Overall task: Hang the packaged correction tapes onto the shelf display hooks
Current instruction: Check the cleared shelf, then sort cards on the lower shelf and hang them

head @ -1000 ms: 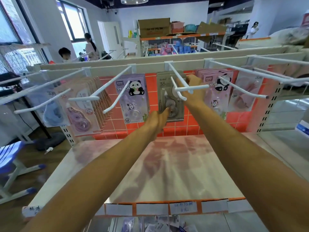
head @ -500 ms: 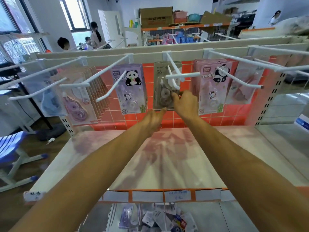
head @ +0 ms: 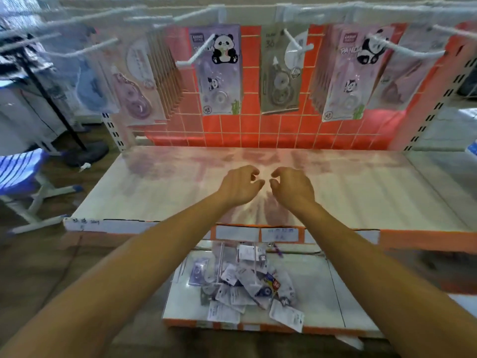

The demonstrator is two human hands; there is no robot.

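A grey-green correction tape pack (head: 280,71) hangs on the middle white hook (head: 296,43) against the orange grid panel. Purple panda packs (head: 219,71) hang to its left and pink panda packs (head: 348,73) to its right. My left hand (head: 238,186) and my right hand (head: 291,187) hover side by side over the pale shelf board (head: 154,192), fingers loosely curled, holding nothing. A loose pile of packaged correction tapes (head: 247,282) lies on the lower shelf, below and between my forearms.
More pink tape packs (head: 139,81) fill the hooks at the left. Long white hooks (head: 85,49) stick out toward me at head height. A blue-striped stool (head: 20,174) stands on the wooden floor at the left. Price-label strips (head: 278,233) run along the shelf's front edge.
Both hands have let go of the grey-green pack, now left hanging on the middle hook, and dropped back toward me above the shelf. The view has tilted down, showing the pile below.
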